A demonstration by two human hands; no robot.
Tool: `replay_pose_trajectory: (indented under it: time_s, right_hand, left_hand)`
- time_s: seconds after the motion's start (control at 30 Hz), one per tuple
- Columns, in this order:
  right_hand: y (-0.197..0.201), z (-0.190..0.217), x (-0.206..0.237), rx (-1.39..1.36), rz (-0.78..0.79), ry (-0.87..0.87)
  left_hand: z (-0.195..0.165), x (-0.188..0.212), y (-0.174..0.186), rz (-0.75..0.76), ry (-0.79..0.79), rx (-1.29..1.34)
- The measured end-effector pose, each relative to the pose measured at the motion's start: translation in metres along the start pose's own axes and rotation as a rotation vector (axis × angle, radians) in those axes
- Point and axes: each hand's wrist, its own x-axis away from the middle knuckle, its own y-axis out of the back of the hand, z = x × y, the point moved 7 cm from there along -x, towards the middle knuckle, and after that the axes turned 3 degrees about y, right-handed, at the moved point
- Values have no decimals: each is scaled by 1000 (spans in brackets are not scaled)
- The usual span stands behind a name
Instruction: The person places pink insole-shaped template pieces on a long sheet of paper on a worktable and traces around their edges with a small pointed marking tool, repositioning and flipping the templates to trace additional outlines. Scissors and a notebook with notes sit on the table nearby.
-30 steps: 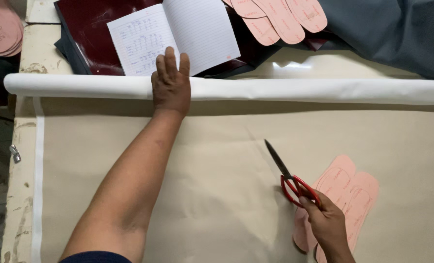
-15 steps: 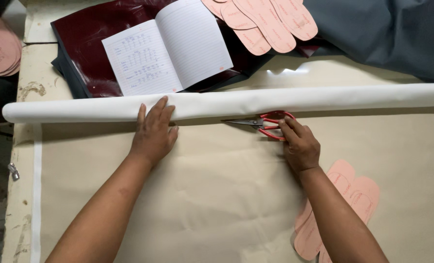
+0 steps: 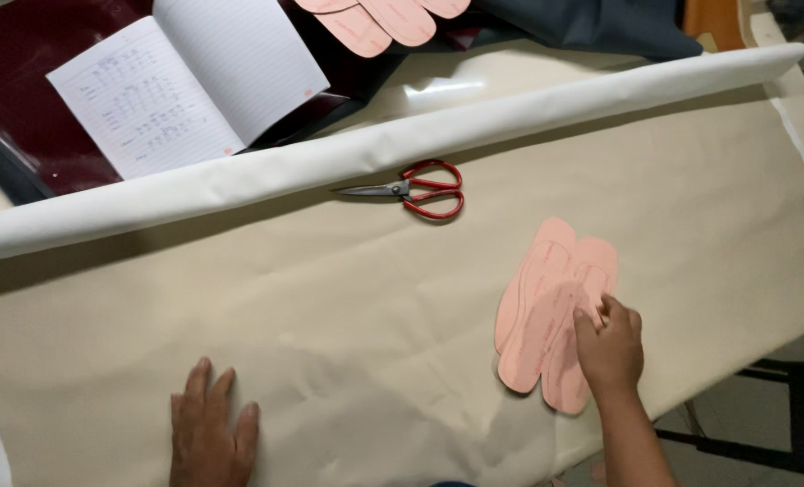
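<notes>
Pink sole patterns (image 3: pixel 546 311) are pinned under the right hand (image 3: pixel 611 350), fingertips down, nothing gripped. Left hand (image 3: pixel 211 431) is laid flat, fingers spread, on the beige fabric (image 3: pixel 348 298). Looks like pattern placement; careful alignment is probably needed. Red scissors (image 3: pixel 415 189) are parked above, well apart.

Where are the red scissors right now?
The red scissors lie centre of the head view on the beige sheet, just below the white roll, clear of both hands.

scissors (image 3: pixel 409 189): 1 | notebook (image 3: pixel 190 86): 1 | pink sole patterns (image 3: pixel 546 307): 2 (near stack only)
</notes>
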Motion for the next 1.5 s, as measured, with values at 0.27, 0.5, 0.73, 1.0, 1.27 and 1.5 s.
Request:
replay_pose_trajectory:
  time_s: [0.27,0.5,0.73,1.0,1.27,1.5]
  right_hand:
    - [-2,-72,108,-1,153,-280]
    - [-15,-74,117,-497,86,-351]
    - [-27,-66,106,-801,81,-329]
    - [-3,6,21,-1412,328,-153]
    - [-8,-18,-74,-367,134,-7]
    - [-10,-15,-122,-204,216,130]
  left_hand:
    - [17,132,-71,-193,-68,-117]
    - [-17,133,-33,-120,-29,-126]
    - [-46,132,-1,-151,-56,-137]
    - [-49,128,6,-86,3,-187]
    - [-51,125,15,-82,34,-148]
    - [-55,122,24,-76,23,-126]
